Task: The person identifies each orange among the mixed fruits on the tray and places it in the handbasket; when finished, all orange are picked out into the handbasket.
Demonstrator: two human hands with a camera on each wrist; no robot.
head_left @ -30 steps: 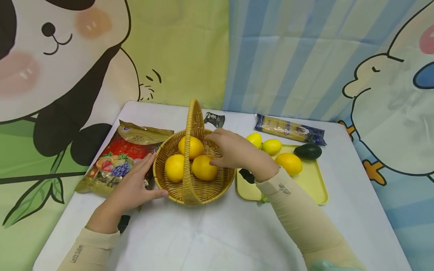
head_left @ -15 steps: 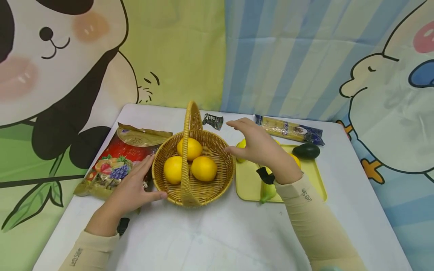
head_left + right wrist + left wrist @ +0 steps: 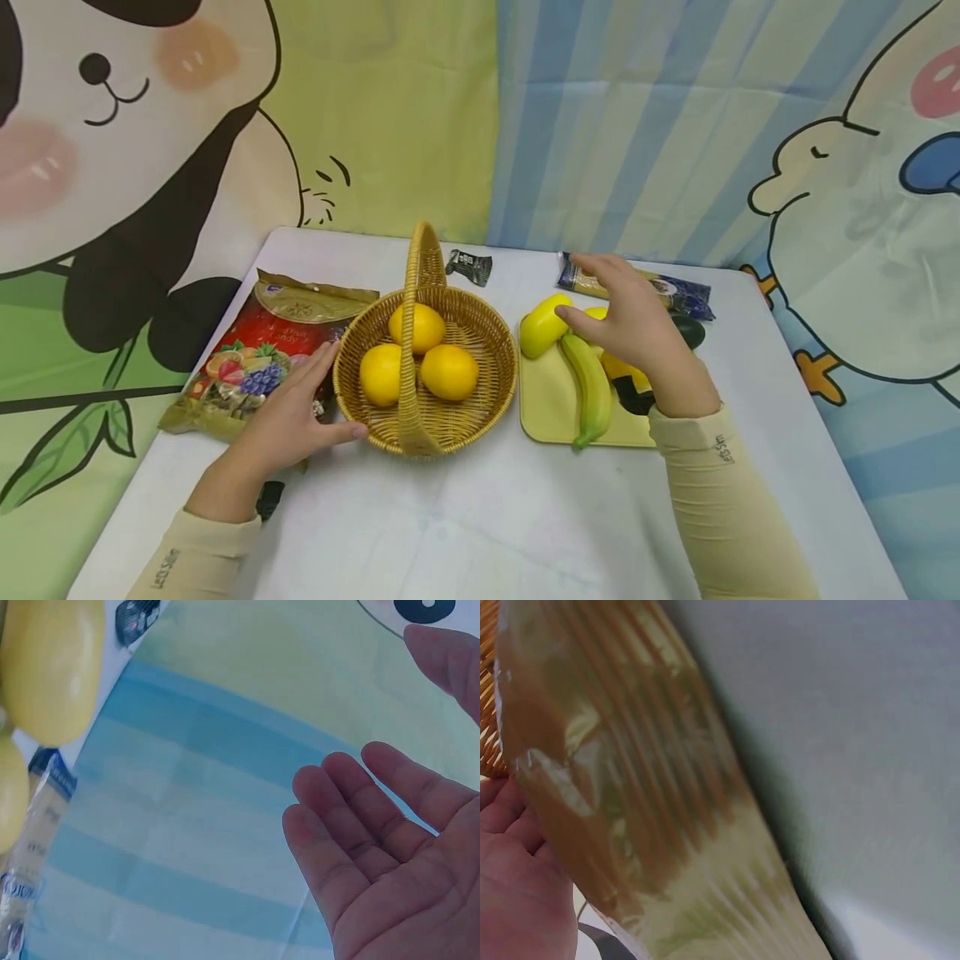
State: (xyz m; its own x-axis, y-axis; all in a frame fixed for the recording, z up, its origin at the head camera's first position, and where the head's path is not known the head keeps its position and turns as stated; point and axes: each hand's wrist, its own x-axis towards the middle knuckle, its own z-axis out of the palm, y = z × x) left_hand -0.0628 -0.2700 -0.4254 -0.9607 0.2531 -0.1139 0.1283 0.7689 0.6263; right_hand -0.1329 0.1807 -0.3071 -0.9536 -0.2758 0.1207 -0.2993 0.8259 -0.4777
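Observation:
A wicker basket [image 3: 491, 367] with an upright handle stands mid-table, holding three round orange-yellow fruits [image 3: 450, 372]. My left hand [image 3: 285, 425] rests at its left side, thumb by the rim and fingers extended; in the left wrist view that hand [image 3: 521, 877] is partly cut off. Over the pale yellow tray [image 3: 543, 421] my right hand [image 3: 645, 333] hovers with spread fingers and nothing held; its palm [image 3: 412, 877] shows bare in the right wrist view. On the tray lie a greenish-yellow banana [image 3: 588, 392] and a yellow oblong fruit [image 3: 545, 327]. Other yellow fruit is partly hidden by the right hand.
A red and gold candy bag [image 3: 262, 350] lies left of the basket, partly under the left hand. Behind are a small black wrapped packet [image 3: 470, 267] and a long blue and gold package [image 3: 686, 297]. A dark green avocado-like fruit [image 3: 688, 331] sits at right.
My right hand has left the basket, moving right to above the tray, its fingers spread. The three fruits stay in the basket. My left hand holds its place.

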